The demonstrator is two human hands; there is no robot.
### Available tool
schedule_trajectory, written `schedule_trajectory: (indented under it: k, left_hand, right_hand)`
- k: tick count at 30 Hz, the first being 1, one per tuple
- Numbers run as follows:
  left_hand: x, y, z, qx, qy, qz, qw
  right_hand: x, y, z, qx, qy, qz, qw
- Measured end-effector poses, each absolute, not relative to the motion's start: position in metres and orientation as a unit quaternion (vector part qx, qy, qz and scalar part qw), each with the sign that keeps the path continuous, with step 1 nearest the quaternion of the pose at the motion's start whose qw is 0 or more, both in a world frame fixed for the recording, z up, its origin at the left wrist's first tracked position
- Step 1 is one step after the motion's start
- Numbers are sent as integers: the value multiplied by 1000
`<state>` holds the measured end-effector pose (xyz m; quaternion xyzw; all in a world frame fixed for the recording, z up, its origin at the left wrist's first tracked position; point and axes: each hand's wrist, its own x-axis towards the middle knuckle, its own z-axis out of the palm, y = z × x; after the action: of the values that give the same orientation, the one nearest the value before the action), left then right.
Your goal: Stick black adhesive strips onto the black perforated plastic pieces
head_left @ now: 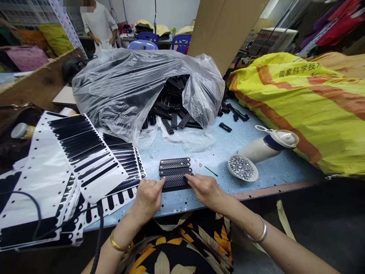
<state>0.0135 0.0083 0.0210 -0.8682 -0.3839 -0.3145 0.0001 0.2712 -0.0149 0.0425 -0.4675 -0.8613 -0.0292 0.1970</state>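
Observation:
Several black strips with a cross-hatched texture (175,172) lie side by side in a small stack on the blue speckled table, with small silver round pieces at some of their ends. My left hand (149,196) has its fingers curled, and its thumb presses the left end of the nearest black textured strip (175,180). At that strip's right end, the fingertips of my right hand (207,190) close in from the other side. Part of the strip's near edge is hard to make out. A thin dark rod (211,171) lies right of the stack.
A white bowl of small silver pieces (242,168) and a lying white bottle (262,146) are at right. Sheets of black stickers (88,152) cover the left. Behind, a clear plastic bag (119,83) holds black parts; a yellow sack (285,106) bulges at right. A person (99,23) stands far back.

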Motion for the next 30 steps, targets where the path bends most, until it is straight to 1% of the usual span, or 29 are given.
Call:
schedule_trajectory:
  k: [4, 7, 11, 15, 18, 20, 23, 30]
  left_hand:
    - [14, 9, 20, -869, -381, -315, -3]
    - [14, 9, 20, -869, -380, -315, -9]
    - [14, 9, 20, -865, -387, -318, -20]
    - [13, 10, 21, -869, -383, -311, -18]
    - [13, 10, 21, -872, -379, -309, -14]
    - [13, 10, 21, -872, -380, -309, -15]
    - [13, 10, 20, -869, -386, -307, -21]
    - [9, 11, 18, -886, -371, -278, -16]
  right_hand:
    - [270, -18, 44, -464, -875, -48, 134]
    - [270, -18, 44, -459, -878, -69, 117]
    - [269, -15, 44, -463, -875, -53, 132]
    - [269, -11, 43, -462, -869, -15, 174]
    - [269, -11, 42, -457, -866, -26, 200]
    - [269, -12, 41, -454, -867, -41, 200]
    - [268, -15, 43, -446, -877, -61, 166]
    - [274, -21, 49, -444, -892, -76, 42]
